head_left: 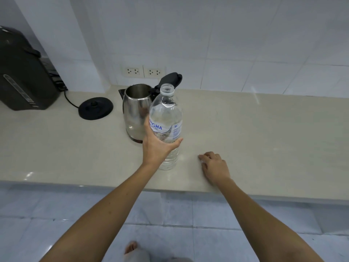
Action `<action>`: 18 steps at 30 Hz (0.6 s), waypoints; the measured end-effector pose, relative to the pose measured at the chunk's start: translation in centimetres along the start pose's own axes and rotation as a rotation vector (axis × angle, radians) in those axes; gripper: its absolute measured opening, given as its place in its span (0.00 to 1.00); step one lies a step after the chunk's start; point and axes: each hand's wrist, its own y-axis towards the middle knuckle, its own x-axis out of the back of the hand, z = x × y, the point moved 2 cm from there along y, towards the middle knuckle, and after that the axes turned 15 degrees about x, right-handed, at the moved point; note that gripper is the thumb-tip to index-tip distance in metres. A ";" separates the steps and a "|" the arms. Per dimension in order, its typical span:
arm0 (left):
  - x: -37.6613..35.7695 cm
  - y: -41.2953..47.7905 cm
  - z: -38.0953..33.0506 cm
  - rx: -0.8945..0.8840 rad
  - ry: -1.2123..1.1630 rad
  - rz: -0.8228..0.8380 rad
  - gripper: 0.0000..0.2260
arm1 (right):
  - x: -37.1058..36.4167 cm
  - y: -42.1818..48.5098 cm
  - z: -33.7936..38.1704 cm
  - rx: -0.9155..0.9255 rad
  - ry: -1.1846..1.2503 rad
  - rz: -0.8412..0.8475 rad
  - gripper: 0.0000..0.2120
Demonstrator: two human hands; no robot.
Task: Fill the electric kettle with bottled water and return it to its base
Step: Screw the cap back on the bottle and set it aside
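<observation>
A clear plastic water bottle (pixel 167 114) with a blue-and-white label stands upright on the counter, its cap off. My left hand (pixel 156 146) is wrapped around its lower half. Just behind it sits the steel electric kettle (pixel 135 110), lid (pixel 171 78) flipped open, off its base. The round black base (pixel 96 108) lies to the kettle's left, its cord running back left. My right hand (pixel 214 166) rests on the counter to the right of the bottle, fingers curled over something small and pale that I cannot make out.
A large dark appliance (pixel 24 72) stands at the far left of the beige counter (pixel 264 133). Two wall sockets (pixel 143 71) sit in the white tiled wall behind the kettle. The counter's front edge runs just under my forearms; tiled floor lies below.
</observation>
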 end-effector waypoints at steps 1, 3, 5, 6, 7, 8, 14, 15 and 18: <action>0.1 -0.1 0.0 0.005 0.011 -0.004 0.52 | 0.0 0.2 -0.1 0.002 0.018 0.003 0.18; 0.3 -0.2 0.0 0.012 0.032 0.001 0.52 | 0.4 0.6 0.0 -0.013 0.087 0.025 0.18; 0.3 -0.3 -0.1 0.008 0.030 0.009 0.52 | 1.3 1.1 0.1 -0.051 0.163 0.030 0.18; 0.4 -0.3 0.0 0.007 0.024 0.017 0.53 | 2.0 1.3 0.2 -0.070 0.198 0.021 0.18; 0.4 -0.4 -0.1 0.002 0.012 0.031 0.53 | 2.8 1.7 0.4 -0.080 0.235 0.004 0.18; 0.4 -0.4 0.0 -0.002 -0.001 0.050 0.53 | 3.8 2.0 0.6 -0.081 0.277 -0.020 0.17; 1.9 -0.1 -1.3 -0.124 -0.091 0.124 0.49 | 11.9 4.3 2.9 -0.024 0.464 -0.242 0.14; 2.2 0.0 -2.2 -0.168 -0.094 0.124 0.47 | 13.2 4.5 3.4 -0.012 0.484 -0.273 0.14; 2.8 1.0 -4.8 -0.258 -0.061 0.150 0.46 | 17.1 5.2 5.1 0.012 0.520 -0.358 0.13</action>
